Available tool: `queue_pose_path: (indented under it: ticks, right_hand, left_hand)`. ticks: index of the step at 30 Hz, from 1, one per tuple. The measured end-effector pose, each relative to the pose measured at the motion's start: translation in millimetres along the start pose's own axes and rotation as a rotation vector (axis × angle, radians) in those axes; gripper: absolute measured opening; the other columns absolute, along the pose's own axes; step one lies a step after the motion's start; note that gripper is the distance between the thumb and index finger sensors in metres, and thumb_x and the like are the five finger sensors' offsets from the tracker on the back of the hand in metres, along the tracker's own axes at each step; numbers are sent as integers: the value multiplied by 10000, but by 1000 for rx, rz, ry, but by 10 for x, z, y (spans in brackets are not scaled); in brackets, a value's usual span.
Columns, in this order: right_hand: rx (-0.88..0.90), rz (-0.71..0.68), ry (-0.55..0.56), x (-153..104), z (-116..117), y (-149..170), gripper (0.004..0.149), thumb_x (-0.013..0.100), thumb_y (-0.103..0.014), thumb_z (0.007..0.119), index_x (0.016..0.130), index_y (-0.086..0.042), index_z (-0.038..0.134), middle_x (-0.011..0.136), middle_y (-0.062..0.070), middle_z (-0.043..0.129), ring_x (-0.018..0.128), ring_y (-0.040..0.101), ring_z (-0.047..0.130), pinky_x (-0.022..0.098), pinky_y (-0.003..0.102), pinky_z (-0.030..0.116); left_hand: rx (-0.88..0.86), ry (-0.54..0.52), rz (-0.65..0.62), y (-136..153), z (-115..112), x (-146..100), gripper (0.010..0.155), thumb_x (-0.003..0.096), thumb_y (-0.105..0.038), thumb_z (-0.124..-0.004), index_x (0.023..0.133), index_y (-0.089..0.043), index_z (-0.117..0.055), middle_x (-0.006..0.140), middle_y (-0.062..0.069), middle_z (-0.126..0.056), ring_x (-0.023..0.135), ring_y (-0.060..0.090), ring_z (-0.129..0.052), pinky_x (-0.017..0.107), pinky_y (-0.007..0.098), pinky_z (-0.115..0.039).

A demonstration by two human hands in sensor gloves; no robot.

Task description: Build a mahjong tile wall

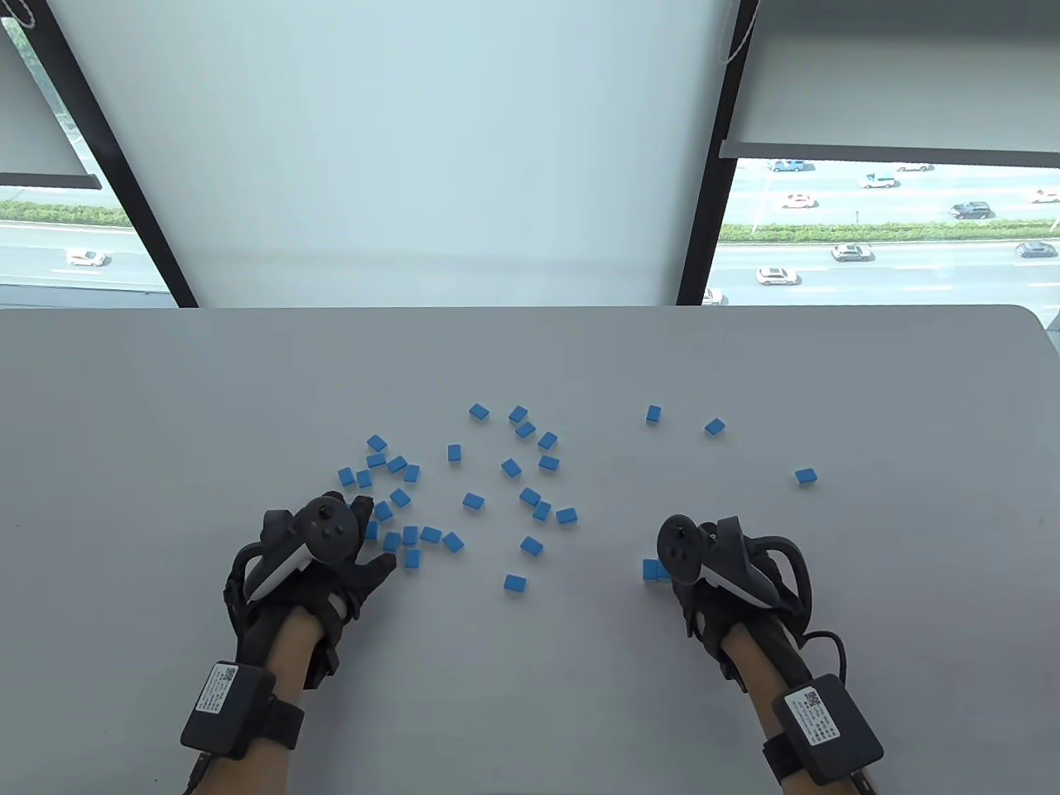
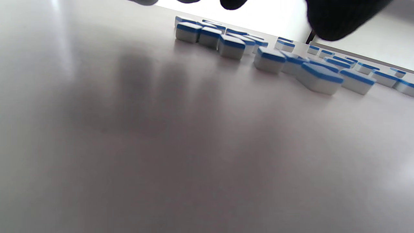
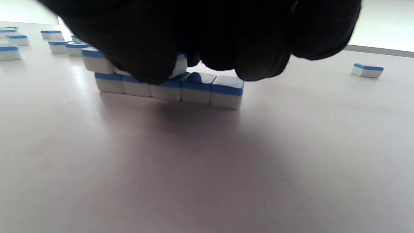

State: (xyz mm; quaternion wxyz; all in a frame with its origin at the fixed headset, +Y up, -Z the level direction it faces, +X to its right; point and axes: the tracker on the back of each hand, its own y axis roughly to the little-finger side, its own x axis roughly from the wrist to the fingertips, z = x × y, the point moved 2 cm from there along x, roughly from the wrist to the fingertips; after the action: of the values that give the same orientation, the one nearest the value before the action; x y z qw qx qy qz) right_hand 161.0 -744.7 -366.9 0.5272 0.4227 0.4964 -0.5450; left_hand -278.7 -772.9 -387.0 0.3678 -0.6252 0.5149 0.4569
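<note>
The left hand (image 1: 319,571) occupies the lower left of the table view, palm down on the grey worktop (image 1: 166,431). Its fingers (image 1: 364,507) are spread and fairly straight, gripping nothing. The fingertips reach the near edge of the scattered mahjong tiles (image 1: 464,489), and whether they touch a tile cannot be determined. In the left wrist view, only dark fingertips (image 2: 336,19) enter at the top edge, above the worktop, with a row of loose tiles (image 2: 268,60) beyond them.

The scattered tiles lie blue side up across the centre of the table view, densest just above the left hand and thinning toward the right. Three outlying tiles (image 1: 715,426) sit at the centre right, well apart from the main group.

The right hand (image 1: 725,571) is at the lower right of the table view, with its tracker (image 1: 683,546) uppermost. In the right wrist view, its fingers (image 3: 152,61) are curled down over a short tile wall (image 3: 197,87). The wall has a bottom row of five tiles set side by side and touching. On the left part of that row sit upper tiles (image 3: 97,60), gripped by the fingers. A single tile (image 3: 367,70) lies apart at the upper right of that view.
</note>
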Motion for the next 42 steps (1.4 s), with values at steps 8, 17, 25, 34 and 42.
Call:
queue_pose_path:
  ticks: [8,17,25,34,42]
  right_hand:
    - [43,-1,18,-20,-122,53,620,411,-398,895,965,-226,678,887,55,770,646,311,893,533,517,759]
    - [196,160,238,213,-955,700,629,415,-436,889,969,-218,686,916,52,797,692,318,954,549,502,794]
    - [281,414,360,576,-1049,1451,633,407,-442,895,963,-208,703,936,57,796,754,345,943,574,498,800]
    - [257,550,41,875,-144,1826,685,397,-469,901,962,-130,712,919,135,799,721,401,951,542,532,801]
    - [92,586,17,991,-16,1653,632,407,-416,903,940,-124,730,881,132,815,682,387,924,533,528,783]
  left_hand:
    - [-4,-9,-8,-3,22,1,850,425,-684,-645,1120,-326,-310,1194,60,-254,1066,477,-318,651,756,-246]
    - [-1,-13,-8,-5,37,9,850,425,-685,-644,1120,-328,-310,1195,60,-253,1067,476,-318,651,756,-246]
    - [-3,-3,3,28,21,36,849,426,-684,-645,1120,-326,-310,1195,60,-255,1066,478,-320,650,757,-245]
    - [14,11,10,27,-16,84,847,427,-683,-644,1120,-325,-313,1194,62,-252,1065,479,-318,650,757,-244]
    - [20,26,6,12,-56,86,846,427,-683,-644,1120,-326,-315,1194,63,-254,1064,480,-321,650,757,-243]
